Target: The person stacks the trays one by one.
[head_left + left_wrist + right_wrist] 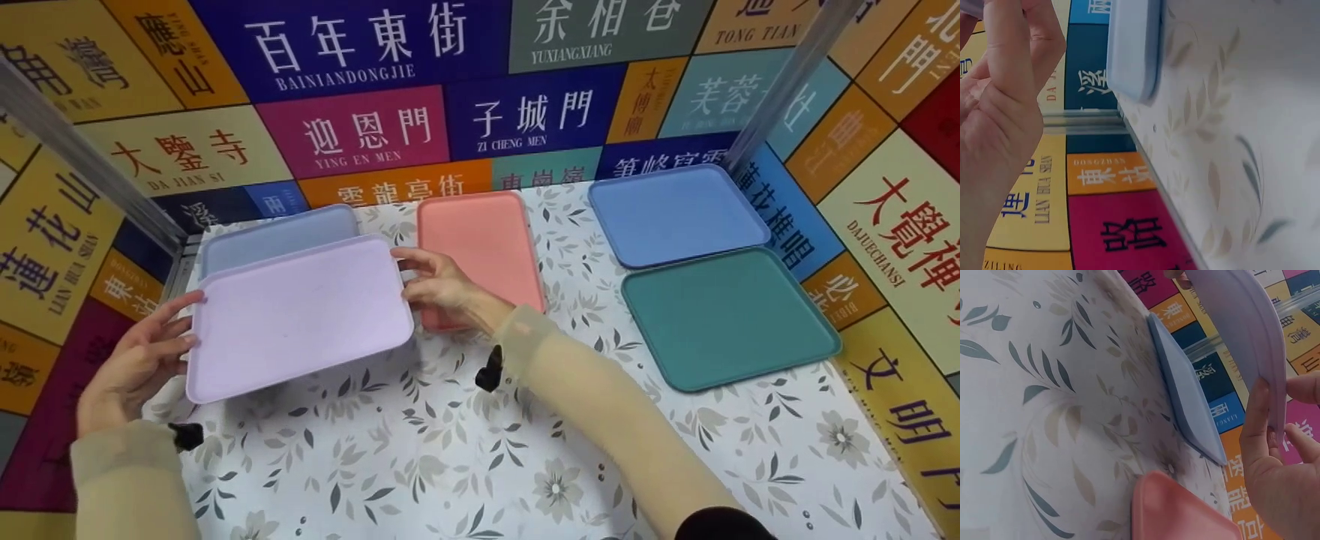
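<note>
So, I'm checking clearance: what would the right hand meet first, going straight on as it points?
The right hand meets the lilac tray it grips; beyond, perhaps the grey-blue tray, depth unclear.

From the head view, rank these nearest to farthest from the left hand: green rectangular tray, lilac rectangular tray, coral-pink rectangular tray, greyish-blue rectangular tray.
From the left hand:
1. Lilac rectangular tray: held at its left edge.
2. Greyish-blue rectangular tray: behind it, partly hidden.
3. Coral-pink rectangular tray: centre.
4. Green rectangular tray: right side.

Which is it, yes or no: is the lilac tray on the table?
No: left hand and right hand hold the lilac tray above the table.
</note>
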### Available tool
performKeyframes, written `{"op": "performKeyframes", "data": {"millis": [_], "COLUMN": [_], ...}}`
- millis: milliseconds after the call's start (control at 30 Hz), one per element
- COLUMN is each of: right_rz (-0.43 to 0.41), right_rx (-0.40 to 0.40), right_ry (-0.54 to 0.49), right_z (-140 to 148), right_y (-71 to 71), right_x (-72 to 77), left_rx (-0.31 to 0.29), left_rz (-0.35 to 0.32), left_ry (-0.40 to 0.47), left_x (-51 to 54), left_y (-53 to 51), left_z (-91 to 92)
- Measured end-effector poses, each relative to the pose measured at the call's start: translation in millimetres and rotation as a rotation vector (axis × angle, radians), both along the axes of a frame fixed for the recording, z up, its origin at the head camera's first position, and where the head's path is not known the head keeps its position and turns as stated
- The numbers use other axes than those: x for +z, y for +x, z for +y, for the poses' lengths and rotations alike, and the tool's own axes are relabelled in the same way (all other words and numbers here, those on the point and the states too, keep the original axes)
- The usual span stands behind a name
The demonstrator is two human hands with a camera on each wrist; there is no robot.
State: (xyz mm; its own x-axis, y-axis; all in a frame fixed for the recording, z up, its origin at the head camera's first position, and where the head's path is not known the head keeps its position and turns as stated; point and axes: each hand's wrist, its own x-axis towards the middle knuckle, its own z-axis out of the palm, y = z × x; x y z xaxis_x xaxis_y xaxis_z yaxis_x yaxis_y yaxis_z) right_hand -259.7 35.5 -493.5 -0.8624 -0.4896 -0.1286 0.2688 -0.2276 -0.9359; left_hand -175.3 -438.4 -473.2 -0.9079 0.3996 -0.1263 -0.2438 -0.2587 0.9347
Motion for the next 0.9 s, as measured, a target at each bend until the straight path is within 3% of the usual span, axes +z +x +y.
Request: {"op": "performKeyframes", "data": {"millis": [267,467,667,767,900], "right_rz": [-0.015,-0.061,-0.099,-0.108,-0.127], "right_rx": [-0.115,-0.274,-0.389,-0.425,-0.486], "right_ry": [-0.009,-0.049,-0.075,-0.084,-0.144], "right_z": [7,12,19,21,15], "right_y": [-9.1,-14.2,-17.4,-16.1,-11.2], "right_x": [4.6,4.6,6.4,7.8,8.8], "left_rx": [0.126,0.218,0.264,0.283,0.360], "left_rz": [0.060,0.084,0.084,0.092,0.063], "left_ry": [0.084,0.210,0.344,0.399,0.420], "left_x": [-3.9,-5.4,-10.4,-14.8,-17.6], "left_y": [-12.3,-21.2,-31.6,-32.0,-26.8], "left_z": [20.6,42.3,63.6,71.2,82.3]}}
